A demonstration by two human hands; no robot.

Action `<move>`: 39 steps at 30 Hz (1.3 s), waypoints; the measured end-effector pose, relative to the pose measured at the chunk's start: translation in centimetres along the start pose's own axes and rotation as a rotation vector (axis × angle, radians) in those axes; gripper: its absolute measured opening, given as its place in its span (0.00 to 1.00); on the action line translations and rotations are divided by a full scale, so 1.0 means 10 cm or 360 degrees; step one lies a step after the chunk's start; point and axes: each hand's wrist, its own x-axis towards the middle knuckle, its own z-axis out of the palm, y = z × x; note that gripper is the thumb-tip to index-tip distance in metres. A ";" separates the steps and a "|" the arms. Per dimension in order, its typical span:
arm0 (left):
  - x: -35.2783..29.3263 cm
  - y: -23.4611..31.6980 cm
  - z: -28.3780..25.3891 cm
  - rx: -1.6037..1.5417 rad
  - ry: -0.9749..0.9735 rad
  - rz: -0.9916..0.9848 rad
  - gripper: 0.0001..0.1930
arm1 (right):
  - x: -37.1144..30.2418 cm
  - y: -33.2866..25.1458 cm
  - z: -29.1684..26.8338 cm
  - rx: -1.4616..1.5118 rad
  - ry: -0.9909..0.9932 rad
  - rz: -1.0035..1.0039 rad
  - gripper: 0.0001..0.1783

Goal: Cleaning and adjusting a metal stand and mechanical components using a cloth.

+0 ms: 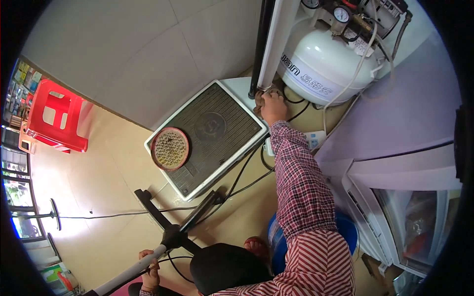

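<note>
My right hand (274, 106) reaches far forward and presses a bunched brown cloth (258, 101) at the foot of a white upright column (272, 54). The column rises from the back corner of a platform scale (224, 148) with a dark ribbed top and white rim. On that top lies a round, red-rimmed dish (170, 149) with a speckled yellowish inside. At the lower left, my left hand (149, 274) is wrapped round the grey pole (129, 271) of a stand. Its black crossed base (173, 237) rests close to the scale's near edge.
A white air compressor (326, 66) stands behind my right hand. Dark cables and a white power strip (313, 140) lie on the floor near my right sleeve. A blue bucket (348, 234) sits under my forearm, beside a white cabinet (355, 192). A red stool (59, 116) is far left.
</note>
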 end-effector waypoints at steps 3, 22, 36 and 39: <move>-0.01 -0.05 -0.02 -0.0066 -0.0018 0.0075 0.18 | -0.10 -0.03 -0.02 -0.0020 0.0005 -0.0072 0.15; 0.02 0.04 0.03 -0.0173 -0.0004 0.0064 0.14 | -0.36 0.24 -0.62 0.0010 -0.0577 0.0254 0.16; -0.01 0.08 0.05 -0.0034 0.0013 -0.0056 0.20 | 0.51 0.37 0.13 0.0009 0.0017 0.0418 0.21; -0.03 0.08 0.05 -0.0029 0.0062 -0.0098 0.22 | 0.44 0.38 0.15 -0.0115 -0.0116 0.0240 0.20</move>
